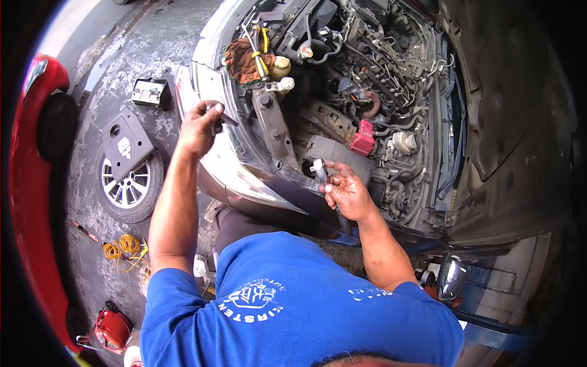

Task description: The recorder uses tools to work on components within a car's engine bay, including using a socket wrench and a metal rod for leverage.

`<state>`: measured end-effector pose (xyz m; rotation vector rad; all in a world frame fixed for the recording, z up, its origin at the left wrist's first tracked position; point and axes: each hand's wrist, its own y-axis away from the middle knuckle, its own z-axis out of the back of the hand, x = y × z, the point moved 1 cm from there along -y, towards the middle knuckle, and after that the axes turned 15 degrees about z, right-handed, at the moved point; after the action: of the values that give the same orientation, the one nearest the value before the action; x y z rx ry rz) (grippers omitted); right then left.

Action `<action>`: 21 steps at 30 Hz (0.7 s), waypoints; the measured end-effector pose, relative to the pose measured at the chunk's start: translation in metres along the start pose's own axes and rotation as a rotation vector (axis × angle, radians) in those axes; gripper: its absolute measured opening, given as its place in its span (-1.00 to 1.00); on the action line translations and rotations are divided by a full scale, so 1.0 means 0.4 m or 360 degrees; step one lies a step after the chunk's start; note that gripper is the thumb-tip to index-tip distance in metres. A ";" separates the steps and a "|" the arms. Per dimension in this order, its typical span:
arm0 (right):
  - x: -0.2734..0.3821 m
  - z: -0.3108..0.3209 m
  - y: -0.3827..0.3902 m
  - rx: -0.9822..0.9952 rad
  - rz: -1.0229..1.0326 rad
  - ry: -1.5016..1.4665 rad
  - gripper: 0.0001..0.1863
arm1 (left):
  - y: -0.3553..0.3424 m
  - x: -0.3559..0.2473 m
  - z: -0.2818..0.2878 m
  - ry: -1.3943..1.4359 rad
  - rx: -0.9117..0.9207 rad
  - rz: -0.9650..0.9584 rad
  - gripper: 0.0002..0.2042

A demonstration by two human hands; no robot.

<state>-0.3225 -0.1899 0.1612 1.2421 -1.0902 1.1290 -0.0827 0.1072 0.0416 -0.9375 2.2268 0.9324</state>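
My left hand (200, 127) is closed on a short dark metal tool (230, 120), above the pale headlight edge (217, 168) of a car. My right hand (345, 191) grips a ratchet (320, 170) near its square-drive head, over the front corner of the open engine bay, beside a dark grey box (340, 150) and a red battery terminal cover (362, 136). A brown rag (238, 58) with yellow-handled tools (261, 65) rests at the top of the bay.
On the floor at the left lie a wheel (126, 197) under a grey engine cover (126, 134), a metal tray (148, 92), coiled yellow hose (128, 248) and a red machine (112, 327). A red car (33, 183) stands far left. The raised hood (501, 104) fills the right.
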 end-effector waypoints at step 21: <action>0.118 0.004 0.084 0.0493 0.0569 0.0143 -0.49 | 0.326 0.108 -0.472 -0.1718 0.0532 0.0008 -0.72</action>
<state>-0.3498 -0.1896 0.2125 1.2459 -1.1257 1.6604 -0.2485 0.0139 0.1771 -0.1595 1.3664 0.7561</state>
